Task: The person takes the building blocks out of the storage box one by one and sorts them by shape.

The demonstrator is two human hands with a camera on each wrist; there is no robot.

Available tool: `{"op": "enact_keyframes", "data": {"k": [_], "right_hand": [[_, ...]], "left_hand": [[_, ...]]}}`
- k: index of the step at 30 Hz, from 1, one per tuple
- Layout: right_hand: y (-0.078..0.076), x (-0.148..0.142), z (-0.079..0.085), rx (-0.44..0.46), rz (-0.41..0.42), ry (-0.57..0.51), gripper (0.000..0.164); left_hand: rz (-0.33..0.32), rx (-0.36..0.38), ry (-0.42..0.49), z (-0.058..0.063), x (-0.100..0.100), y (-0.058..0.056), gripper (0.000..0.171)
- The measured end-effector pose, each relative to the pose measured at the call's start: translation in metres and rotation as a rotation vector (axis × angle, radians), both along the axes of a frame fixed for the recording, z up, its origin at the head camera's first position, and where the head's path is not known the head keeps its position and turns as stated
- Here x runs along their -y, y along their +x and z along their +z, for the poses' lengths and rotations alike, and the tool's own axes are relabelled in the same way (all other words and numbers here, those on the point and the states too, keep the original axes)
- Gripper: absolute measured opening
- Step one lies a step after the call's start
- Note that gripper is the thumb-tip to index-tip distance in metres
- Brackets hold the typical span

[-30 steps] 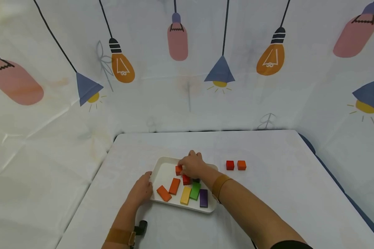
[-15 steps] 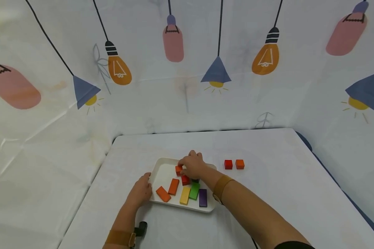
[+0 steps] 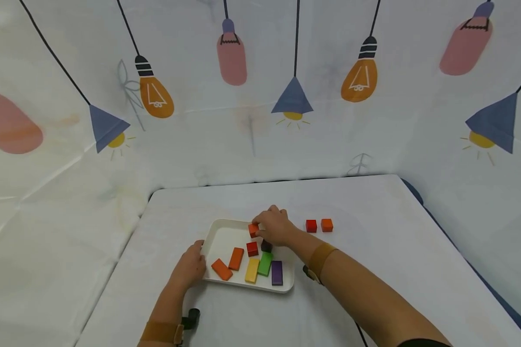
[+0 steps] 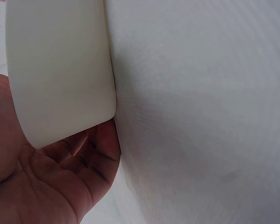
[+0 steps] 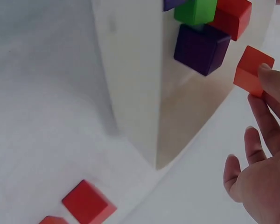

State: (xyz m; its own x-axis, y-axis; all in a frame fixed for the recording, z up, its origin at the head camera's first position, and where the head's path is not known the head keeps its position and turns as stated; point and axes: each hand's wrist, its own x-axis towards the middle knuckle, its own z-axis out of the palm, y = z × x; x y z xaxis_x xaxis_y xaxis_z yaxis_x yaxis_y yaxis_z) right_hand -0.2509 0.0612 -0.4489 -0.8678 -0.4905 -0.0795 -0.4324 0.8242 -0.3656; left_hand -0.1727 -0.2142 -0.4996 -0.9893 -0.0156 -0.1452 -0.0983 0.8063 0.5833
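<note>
Jutting from the pinching thumb and fingers of the right hand (image 3: 274, 226), an orange cube (image 5: 248, 66) is at the far edge of the white tray (image 3: 225, 236), whose left end the curled fingers of the left hand (image 3: 190, 264) grip above the bench (image 3: 351, 202).

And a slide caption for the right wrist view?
Right hand pinches an orange cube; a white rectangular tray holds coloured blocks.

Left of the grip of the right hand (image 3: 274, 225), I note free passage over the white rectangular tray (image 3: 223, 235). On its near side, a red cube (image 3: 252, 249) and a dark purple cube (image 5: 201, 50) obstruct; rightward, beyond the tray, a second red cube (image 3: 311, 226).
</note>
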Motion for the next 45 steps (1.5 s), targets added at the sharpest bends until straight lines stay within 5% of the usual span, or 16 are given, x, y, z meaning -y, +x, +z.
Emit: {"op": "enact_keyframes", "data": {"k": [14, 45], "right_hand": [[-0.002, -0.052, -0.001, 0.023, -0.118, -0.151, 0.041], [0.006, -0.214, -0.014, 0.002, -0.377, -0.161, 0.040]], "left_hand": [[-0.016, 0.004, -0.025, 0.000, 0.005, 0.004, 0.048], [-0.033, 0.036, -0.020, 0.003, -0.002, -0.004, 0.050]]}}
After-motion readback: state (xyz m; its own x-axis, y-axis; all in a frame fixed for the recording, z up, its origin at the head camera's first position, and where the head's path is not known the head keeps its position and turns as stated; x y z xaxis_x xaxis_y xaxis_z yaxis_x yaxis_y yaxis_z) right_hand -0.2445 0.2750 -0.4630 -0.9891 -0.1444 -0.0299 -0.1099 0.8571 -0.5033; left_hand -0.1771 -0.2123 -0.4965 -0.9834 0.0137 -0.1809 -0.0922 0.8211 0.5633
